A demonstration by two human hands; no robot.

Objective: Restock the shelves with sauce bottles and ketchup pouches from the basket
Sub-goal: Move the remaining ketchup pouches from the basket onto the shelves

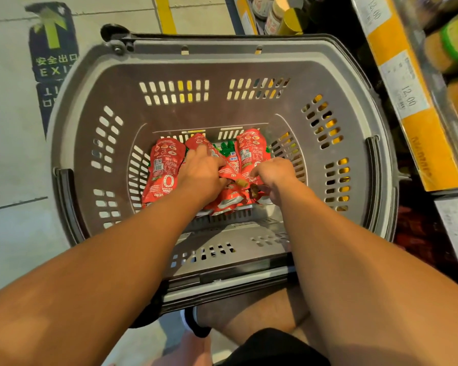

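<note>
HEINZ pouches [161, 178], EXIT floor sign [54, 43], 12.00 tags [409, 96]

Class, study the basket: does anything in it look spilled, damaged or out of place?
Nothing stands out. The ketchup pouches lie in a loose heap at the bottom of the basket, none visibly leaking, with both hands among them.

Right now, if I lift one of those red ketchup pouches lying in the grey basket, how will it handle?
The red foil ketchup pouches will probably flex and sag, since they lie creased in the grey plastic basket. Their glossy skins may be slippery. Lying flat, they are unlikely to roll. Pinching near the spout, as the right hand seems to, should help.
</note>
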